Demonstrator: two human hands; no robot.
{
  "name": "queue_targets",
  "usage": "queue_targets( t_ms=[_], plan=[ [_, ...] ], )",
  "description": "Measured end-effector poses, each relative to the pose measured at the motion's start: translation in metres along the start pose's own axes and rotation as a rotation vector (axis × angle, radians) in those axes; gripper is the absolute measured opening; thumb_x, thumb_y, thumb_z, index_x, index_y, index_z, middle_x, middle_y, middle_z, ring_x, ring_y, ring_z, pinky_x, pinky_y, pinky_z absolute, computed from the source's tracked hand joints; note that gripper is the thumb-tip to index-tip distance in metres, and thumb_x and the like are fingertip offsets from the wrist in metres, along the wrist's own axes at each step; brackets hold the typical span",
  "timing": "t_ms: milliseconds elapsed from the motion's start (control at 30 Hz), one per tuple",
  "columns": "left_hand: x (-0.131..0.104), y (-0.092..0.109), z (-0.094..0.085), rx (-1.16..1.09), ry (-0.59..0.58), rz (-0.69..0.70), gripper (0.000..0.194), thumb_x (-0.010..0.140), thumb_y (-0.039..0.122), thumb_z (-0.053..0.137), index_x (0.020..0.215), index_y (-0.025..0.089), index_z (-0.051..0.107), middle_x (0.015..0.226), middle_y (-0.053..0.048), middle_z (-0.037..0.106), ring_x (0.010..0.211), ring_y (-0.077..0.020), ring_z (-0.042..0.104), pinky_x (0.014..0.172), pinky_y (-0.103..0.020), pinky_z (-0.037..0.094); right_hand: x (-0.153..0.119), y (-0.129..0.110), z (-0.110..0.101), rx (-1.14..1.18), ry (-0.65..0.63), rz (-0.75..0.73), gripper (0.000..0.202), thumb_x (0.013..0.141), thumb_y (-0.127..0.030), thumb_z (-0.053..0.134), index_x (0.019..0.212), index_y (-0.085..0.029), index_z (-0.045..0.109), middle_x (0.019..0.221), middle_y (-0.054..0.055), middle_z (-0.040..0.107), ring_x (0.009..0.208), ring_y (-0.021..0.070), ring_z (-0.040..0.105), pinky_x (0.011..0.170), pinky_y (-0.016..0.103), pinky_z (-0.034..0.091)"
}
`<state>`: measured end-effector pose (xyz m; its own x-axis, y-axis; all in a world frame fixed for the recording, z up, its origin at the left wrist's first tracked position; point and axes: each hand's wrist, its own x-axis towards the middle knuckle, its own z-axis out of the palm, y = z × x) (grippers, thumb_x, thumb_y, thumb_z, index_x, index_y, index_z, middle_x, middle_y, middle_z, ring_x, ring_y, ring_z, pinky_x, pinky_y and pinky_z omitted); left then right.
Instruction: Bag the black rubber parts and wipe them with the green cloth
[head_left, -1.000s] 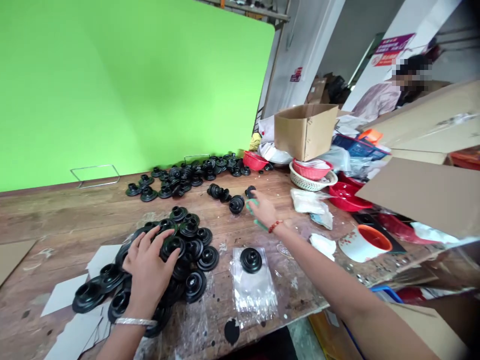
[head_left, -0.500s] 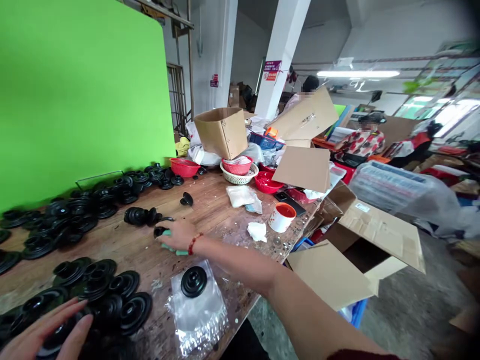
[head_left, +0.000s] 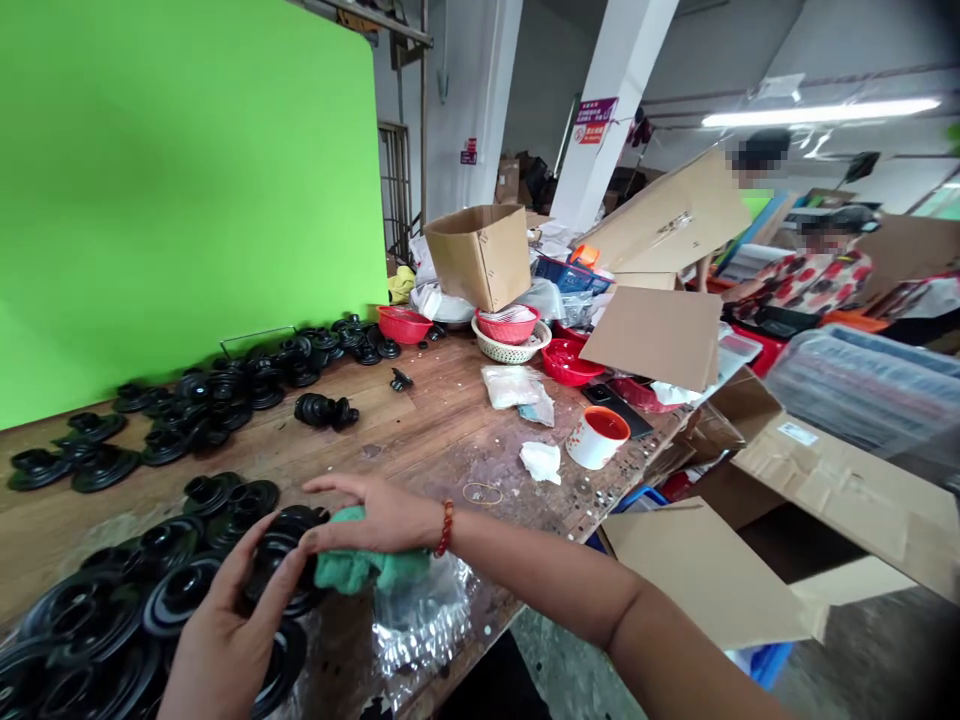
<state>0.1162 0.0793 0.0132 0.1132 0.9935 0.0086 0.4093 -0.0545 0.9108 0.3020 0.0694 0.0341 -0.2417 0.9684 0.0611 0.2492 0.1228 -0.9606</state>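
Note:
My left hand (head_left: 236,620) grips a round black ribbed part (head_left: 281,560) between thumb and fingers, over a pile of similar black parts (head_left: 176,590) at the lower left. Against that part, my right hand (head_left: 375,515) is bent round a green cloth (head_left: 364,560), its thumb and fingers near the part's right side. Partly under the right hand lies a stack of clear plastic bags (head_left: 427,625). A short row of joined black pieces (head_left: 326,411) lies on the wooden table (head_left: 450,440) beyond the hands.
More black parts (head_left: 217,390) line the green panel (head_left: 187,200). Baskets, an open carton (head_left: 480,255) and a white-orange mug (head_left: 598,438) stand farther back. Large open cartons (head_left: 720,570) sit off the table's right edge. Two people are in the background.
My right hand has come back toward me with the green cloth, meeting my left hand, which has moved right and lifted a black part. The view has turned left.

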Motion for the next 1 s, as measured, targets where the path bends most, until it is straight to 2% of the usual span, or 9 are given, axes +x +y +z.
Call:
queue_targets(
  t_ms=[167, 367, 500, 567, 667, 767, 833, 900, 1000],
  plan=[
    [-0.005, -0.003, -0.011, 0.047, -0.055, -0.084, 0.077, 0.062, 0.067, 0.068, 0.130, 0.035, 0.054, 0.130, -0.006, 0.062, 0.132, -0.0358, 0.045, 0.113, -0.053, 0.026, 0.001, 0.006, 0.011, 0.027, -0.014, 0.079, 0.041, 0.075, -0.044, 0.071, 0.112, -0.026, 0.069, 0.100, -0.001, 0.070, 0.103, 0.0199, 0.062, 0.090, 0.030, 0.049],
    [-0.014, -0.002, -0.006, -0.296, -0.050, -0.053, 0.062, 0.061, 0.052, 0.078, 0.116, 0.033, 0.056, 0.129, -0.002, 0.062, 0.131, -0.0302, 0.047, 0.113, -0.048, 0.033, 0.006, 0.008, 0.013, 0.106, -0.075, 0.138, 0.042, 0.072, -0.041, 0.074, 0.110, -0.025, 0.070, 0.098, -0.002, 0.069, 0.099, 0.0174, 0.063, 0.083, 0.024, 0.050],
    [-0.022, 0.015, -0.019, -0.468, -0.045, -0.161, 0.057, 0.061, 0.049, 0.080, 0.110, 0.029, 0.060, 0.132, -0.004, 0.060, 0.126, -0.0310, 0.051, 0.112, -0.048, 0.036, 0.012, 0.004, 0.003, 0.155, -0.148, 0.091, 0.044, 0.075, -0.043, 0.070, 0.114, -0.023, 0.068, 0.101, 0.000, 0.070, 0.093, 0.0154, 0.065, 0.079, 0.024, 0.052],
    [-0.023, 0.021, -0.033, -0.670, -0.058, -0.253, 0.053, 0.065, 0.047, 0.079, 0.111, 0.027, 0.061, 0.132, -0.006, 0.061, 0.119, -0.0314, 0.058, 0.104, -0.047, 0.045, 0.018, 0.002, -0.010, -0.009, -0.096, 0.091, 0.042, 0.081, -0.045, 0.064, 0.118, -0.025, 0.066, 0.104, 0.000, 0.071, 0.090, 0.0141, 0.067, 0.077, 0.024, 0.053],
    [-0.026, 0.019, -0.057, -0.829, 0.019, -0.312, 0.051, 0.067, 0.043, 0.079, 0.112, 0.025, 0.064, 0.125, -0.008, 0.065, 0.109, -0.0270, 0.064, 0.091, -0.036, 0.056, 0.030, 0.009, -0.038, -0.483, 0.118, 0.165, 0.041, 0.080, -0.040, 0.068, 0.119, -0.028, 0.065, 0.111, 0.000, 0.069, 0.101, 0.0166, 0.065, 0.085, 0.025, 0.050],
    [-0.034, 0.009, -0.074, -0.690, 0.081, -0.294, 0.063, 0.061, 0.036, 0.083, 0.120, 0.026, 0.062, 0.110, -0.003, 0.071, 0.101, -0.0185, 0.065, 0.082, -0.021, 0.054, 0.042, 0.024, -0.063, -0.694, 0.226, 0.251, 0.041, 0.077, -0.028, 0.072, 0.117, -0.021, 0.066, 0.116, 0.010, 0.067, 0.114, 0.0276, 0.059, 0.093, 0.036, 0.046],
    [-0.041, 0.001, -0.078, -0.533, 0.089, -0.254, 0.067, 0.061, 0.035, 0.083, 0.123, 0.027, 0.060, 0.105, -0.001, 0.072, 0.099, -0.0166, 0.064, 0.082, -0.020, 0.052, 0.045, 0.033, -0.070, -0.784, 0.247, 0.302, 0.043, 0.074, -0.022, 0.073, 0.116, -0.018, 0.066, 0.112, 0.016, 0.067, 0.111, 0.0334, 0.059, 0.092, 0.042, 0.045],
    [-0.047, -0.004, -0.077, -0.396, 0.126, -0.216, 0.067, 0.064, 0.038, 0.080, 0.125, 0.027, 0.057, 0.108, -0.001, 0.070, 0.101, -0.0182, 0.063, 0.087, -0.026, 0.050, 0.044, 0.034, -0.064, -0.847, 0.262, 0.325, 0.049, 0.073, -0.020, 0.074, 0.121, -0.015, 0.062, 0.113, 0.020, 0.065, 0.106, 0.0358, 0.061, 0.089, 0.046, 0.045],
    [-0.051, -0.008, -0.068, -0.200, 0.218, -0.177, 0.065, 0.064, 0.039, 0.078, 0.123, 0.026, 0.054, 0.109, -0.003, 0.067, 0.099, -0.0217, 0.063, 0.091, -0.036, 0.049, 0.031, 0.017, -0.029, -0.862, 0.278, 0.229, 0.042, 0.085, -0.029, 0.063, 0.126, -0.018, 0.058, 0.121, 0.017, 0.059, 0.107, 0.0293, 0.060, 0.092, 0.042, 0.044]
  ],
)
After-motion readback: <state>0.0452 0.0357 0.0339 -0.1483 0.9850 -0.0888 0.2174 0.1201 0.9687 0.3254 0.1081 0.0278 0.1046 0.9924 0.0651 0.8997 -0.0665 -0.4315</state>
